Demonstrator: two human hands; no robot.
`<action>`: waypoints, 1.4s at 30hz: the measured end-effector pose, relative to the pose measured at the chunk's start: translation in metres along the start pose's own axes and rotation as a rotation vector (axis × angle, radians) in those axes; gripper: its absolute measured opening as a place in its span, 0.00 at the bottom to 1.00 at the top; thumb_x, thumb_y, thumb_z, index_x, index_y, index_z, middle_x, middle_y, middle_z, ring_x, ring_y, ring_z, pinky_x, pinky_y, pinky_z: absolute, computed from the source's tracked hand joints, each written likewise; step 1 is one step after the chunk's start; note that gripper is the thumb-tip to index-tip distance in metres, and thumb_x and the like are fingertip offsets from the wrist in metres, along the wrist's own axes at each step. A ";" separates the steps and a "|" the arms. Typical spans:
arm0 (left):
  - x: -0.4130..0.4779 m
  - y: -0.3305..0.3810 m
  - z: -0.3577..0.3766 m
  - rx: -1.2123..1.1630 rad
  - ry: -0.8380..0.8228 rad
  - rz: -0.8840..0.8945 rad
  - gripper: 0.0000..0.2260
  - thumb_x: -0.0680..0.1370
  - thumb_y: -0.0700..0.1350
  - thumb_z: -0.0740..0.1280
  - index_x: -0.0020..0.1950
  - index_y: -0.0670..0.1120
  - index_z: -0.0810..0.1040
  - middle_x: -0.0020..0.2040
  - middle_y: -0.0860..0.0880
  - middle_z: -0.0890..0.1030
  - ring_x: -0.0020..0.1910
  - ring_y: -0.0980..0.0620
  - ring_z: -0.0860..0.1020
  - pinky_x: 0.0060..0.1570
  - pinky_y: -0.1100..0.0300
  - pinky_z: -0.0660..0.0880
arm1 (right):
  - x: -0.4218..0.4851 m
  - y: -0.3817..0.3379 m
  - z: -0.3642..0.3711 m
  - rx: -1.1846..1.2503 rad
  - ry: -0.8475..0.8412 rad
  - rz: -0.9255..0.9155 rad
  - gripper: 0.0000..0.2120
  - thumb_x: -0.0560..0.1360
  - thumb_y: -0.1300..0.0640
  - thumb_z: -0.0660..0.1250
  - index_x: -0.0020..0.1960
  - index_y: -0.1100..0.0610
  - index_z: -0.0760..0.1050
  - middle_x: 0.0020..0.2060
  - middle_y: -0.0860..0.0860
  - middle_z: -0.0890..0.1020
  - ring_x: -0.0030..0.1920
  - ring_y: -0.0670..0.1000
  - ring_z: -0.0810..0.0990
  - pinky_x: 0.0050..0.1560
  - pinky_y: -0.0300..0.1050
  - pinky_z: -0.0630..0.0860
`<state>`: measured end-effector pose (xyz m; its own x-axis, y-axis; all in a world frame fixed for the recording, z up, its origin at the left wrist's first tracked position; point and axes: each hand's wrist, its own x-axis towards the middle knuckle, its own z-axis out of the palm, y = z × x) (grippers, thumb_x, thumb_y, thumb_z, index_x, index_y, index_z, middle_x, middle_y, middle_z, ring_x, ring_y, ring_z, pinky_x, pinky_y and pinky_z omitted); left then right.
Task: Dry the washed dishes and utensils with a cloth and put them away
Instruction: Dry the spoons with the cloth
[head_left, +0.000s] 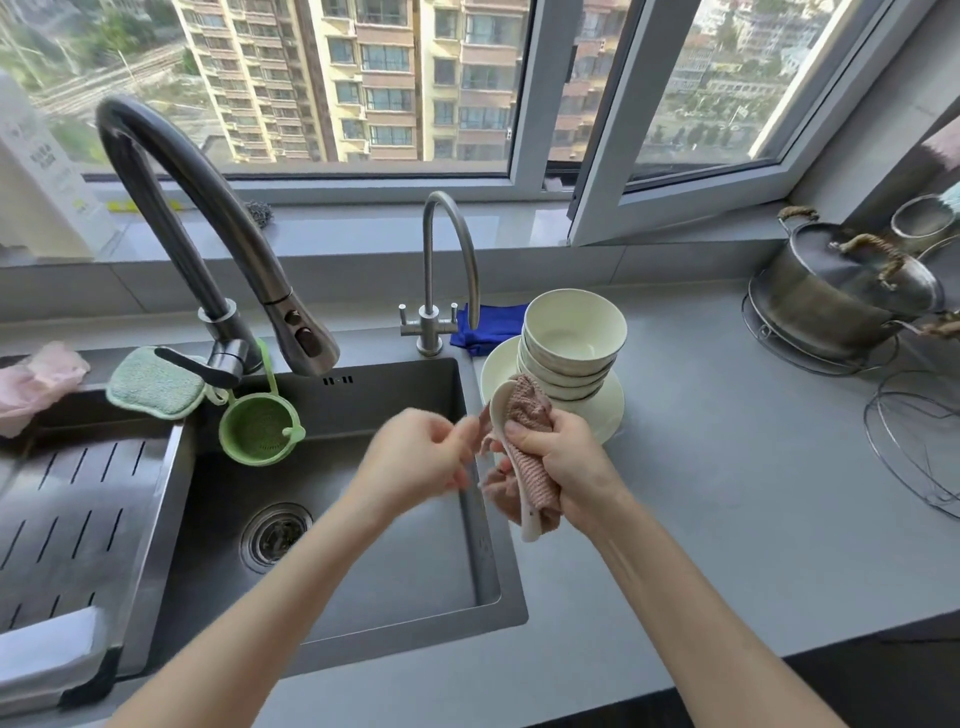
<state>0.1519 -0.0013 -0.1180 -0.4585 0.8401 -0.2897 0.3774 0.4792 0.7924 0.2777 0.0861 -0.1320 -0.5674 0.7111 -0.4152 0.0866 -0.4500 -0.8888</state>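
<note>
Head view: you were mid-wipe on a spoon (500, 410), drying step.
Your right hand (563, 462) gripped the ribbed pink cloth (535, 488) round the smooth white ceramic spoon. Left hand (415, 457) curled just beside it, blurred, grip unclear. Glossy stacked bowls (571, 332) sat just beyond the right hand. Next, likely: wipe the handle, stow it.

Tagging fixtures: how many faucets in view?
2. The big dark faucet stands behind the sink's left side, spout over the basin; the slim steel faucet stands at the back right corner, left of the blue cloth. None looks hidden.
</note>
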 end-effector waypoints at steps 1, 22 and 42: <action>0.003 0.000 -0.006 0.084 0.076 0.071 0.16 0.79 0.54 0.61 0.39 0.47 0.79 0.32 0.51 0.82 0.30 0.56 0.78 0.36 0.60 0.75 | -0.003 -0.004 -0.002 -0.048 -0.049 0.011 0.05 0.77 0.68 0.63 0.44 0.64 0.76 0.34 0.60 0.79 0.28 0.52 0.76 0.29 0.47 0.78; 0.043 0.014 0.053 -0.008 0.128 0.097 0.19 0.81 0.43 0.55 0.30 0.43 0.66 0.28 0.47 0.71 0.32 0.47 0.71 0.34 0.58 0.65 | -0.083 0.017 -0.024 -0.110 0.037 0.034 0.03 0.76 0.66 0.67 0.48 0.65 0.73 0.37 0.60 0.78 0.29 0.52 0.76 0.30 0.44 0.76; -0.148 0.130 0.267 -0.365 -0.649 0.007 0.12 0.80 0.41 0.60 0.37 0.42 0.72 0.32 0.47 0.73 0.30 0.50 0.75 0.42 0.52 0.79 | -0.310 0.105 -0.222 -0.126 0.969 -0.163 0.12 0.79 0.51 0.63 0.51 0.60 0.76 0.36 0.51 0.83 0.38 0.55 0.83 0.46 0.57 0.81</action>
<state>0.4832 0.0045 -0.1157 0.1526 0.8785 -0.4528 0.0350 0.4531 0.8908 0.6446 -0.0619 -0.1396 0.3301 0.9192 -0.2147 0.1857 -0.2862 -0.9400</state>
